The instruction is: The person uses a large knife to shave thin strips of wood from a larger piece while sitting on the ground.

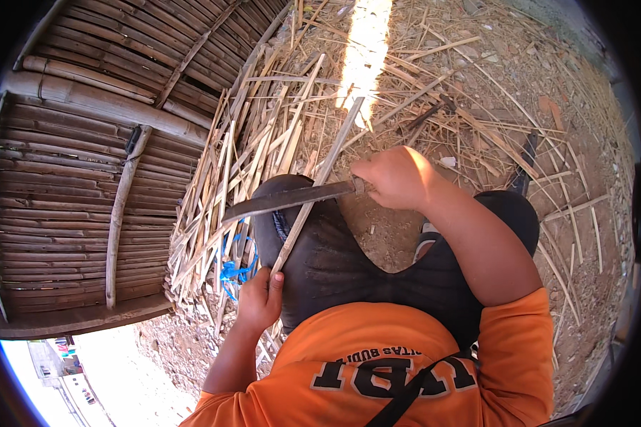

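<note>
My left hand (260, 299) grips the near end of a long split bamboo strip (340, 139) beside my left thigh, thumb on top. The strip slants away from me and a little to the right. In my closed right hand (399, 178) is the handle of a machete (285, 201), mostly covered by the fingers. Its dark blade points left and lies across the strip, above my left knee. Whether the edge has entered the bamboo cannot be made out.
A pile of bamboo strips (263, 135) lies beyond my left knee, along a bamboo-slat wall (64, 192). Blue plastic string (235, 270) is tangled by my left thigh. Thin strips and a dark, long object (527, 160) lie on the dirt to the right.
</note>
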A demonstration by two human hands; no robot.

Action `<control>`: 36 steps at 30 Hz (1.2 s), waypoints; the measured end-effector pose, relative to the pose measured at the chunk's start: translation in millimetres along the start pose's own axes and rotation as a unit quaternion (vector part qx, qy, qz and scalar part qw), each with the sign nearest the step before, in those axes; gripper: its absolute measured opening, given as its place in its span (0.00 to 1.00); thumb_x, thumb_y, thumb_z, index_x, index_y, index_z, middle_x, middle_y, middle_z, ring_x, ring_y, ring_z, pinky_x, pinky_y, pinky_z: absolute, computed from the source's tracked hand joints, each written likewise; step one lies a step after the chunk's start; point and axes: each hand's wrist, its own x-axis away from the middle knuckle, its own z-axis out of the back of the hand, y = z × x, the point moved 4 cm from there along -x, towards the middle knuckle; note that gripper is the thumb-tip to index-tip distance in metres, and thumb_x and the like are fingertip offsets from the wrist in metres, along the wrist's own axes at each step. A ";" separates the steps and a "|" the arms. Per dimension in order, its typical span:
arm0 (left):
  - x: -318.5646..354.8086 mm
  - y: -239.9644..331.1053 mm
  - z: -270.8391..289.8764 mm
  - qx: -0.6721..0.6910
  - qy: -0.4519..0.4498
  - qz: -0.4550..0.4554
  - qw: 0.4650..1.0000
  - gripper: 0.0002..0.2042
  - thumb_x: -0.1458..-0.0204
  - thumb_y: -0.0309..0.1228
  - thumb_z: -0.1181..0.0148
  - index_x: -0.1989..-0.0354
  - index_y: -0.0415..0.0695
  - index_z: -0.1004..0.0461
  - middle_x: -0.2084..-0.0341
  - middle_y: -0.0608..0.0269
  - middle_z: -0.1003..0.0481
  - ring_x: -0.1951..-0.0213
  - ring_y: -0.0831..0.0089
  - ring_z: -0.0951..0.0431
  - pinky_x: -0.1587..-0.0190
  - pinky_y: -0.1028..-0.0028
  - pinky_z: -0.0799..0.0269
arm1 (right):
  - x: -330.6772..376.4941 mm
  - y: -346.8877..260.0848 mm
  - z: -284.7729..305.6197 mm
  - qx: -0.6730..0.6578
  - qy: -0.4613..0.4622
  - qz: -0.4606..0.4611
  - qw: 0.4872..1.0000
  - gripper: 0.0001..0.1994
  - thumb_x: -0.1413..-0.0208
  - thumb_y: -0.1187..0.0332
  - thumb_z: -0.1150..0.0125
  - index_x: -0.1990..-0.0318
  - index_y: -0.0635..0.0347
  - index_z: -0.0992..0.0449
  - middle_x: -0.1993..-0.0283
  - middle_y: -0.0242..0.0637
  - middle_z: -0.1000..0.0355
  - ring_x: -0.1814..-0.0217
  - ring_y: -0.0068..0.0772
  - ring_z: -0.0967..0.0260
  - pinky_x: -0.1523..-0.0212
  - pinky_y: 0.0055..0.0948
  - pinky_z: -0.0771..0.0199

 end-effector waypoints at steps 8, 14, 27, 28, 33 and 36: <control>-0.9 -4.7 -7.3 -0.034 0.053 -0.027 0.998 0.18 0.34 0.42 0.48 0.72 0.39 0.33 0.82 0.40 0.28 0.75 0.36 0.26 0.75 0.50 0.35 | -8.0 83.6 -7.4 -0.107 0.145 -0.134 0.975 0.15 0.54 0.66 0.35 0.59 0.61 0.26 0.66 0.51 0.23 0.60 0.56 0.24 0.59 0.48 0.23; 1.9 -5.0 -5.9 -0.019 0.038 -0.014 0.999 0.19 0.35 0.41 0.46 0.73 0.39 0.34 0.81 0.40 0.28 0.76 0.37 0.26 0.75 0.50 0.35 | -8.0 24.3 -15.5 -0.100 0.034 -0.042 0.994 0.14 0.54 0.67 0.33 0.60 0.61 0.24 0.66 0.51 0.24 0.61 0.55 0.23 0.60 0.47 0.24; -0.5 -15.9 -11.3 -0.028 0.065 -0.044 0.997 0.17 0.35 0.39 0.46 0.73 0.39 0.33 0.81 0.41 0.28 0.76 0.38 0.26 0.75 0.52 0.35 | -8.0 49.2 3.3 -0.104 0.066 -0.112 0.986 0.12 0.52 0.69 0.37 0.58 0.58 0.24 0.67 0.49 0.22 0.63 0.53 0.22 0.60 0.49 0.23; -0.1 -17.6 -12.8 -0.030 0.067 -0.049 0.996 0.17 0.35 0.39 0.46 0.73 0.39 0.33 0.81 0.42 0.28 0.77 0.39 0.26 0.75 0.53 0.35 | -7.0 27.2 1.5 -0.096 0.033 -0.086 0.991 0.12 0.53 0.69 0.37 0.59 0.58 0.24 0.68 0.49 0.23 0.63 0.54 0.23 0.60 0.51 0.23; 1.1 -11.6 -12.3 0.004 0.069 -0.045 0.997 0.18 0.34 0.40 0.47 0.74 0.39 0.33 0.84 0.46 0.30 0.79 0.45 0.26 0.76 0.57 0.36 | -3.0 -4.9 11.3 -0.016 -0.029 -0.011 0.999 0.12 0.53 0.69 0.36 0.59 0.58 0.25 0.68 0.48 0.23 0.61 0.55 0.23 0.60 0.51 0.23; -1.4 -14.0 -13.8 0.013 0.067 -0.051 0.996 0.19 0.34 0.40 0.47 0.74 0.39 0.34 0.84 0.47 0.31 0.80 0.47 0.28 0.76 0.58 0.36 | 1.8 66.3 22.6 -0.068 0.058 -0.133 0.987 0.16 0.54 0.68 0.35 0.55 0.56 0.24 0.67 0.47 0.22 0.59 0.54 0.23 0.58 0.48 0.22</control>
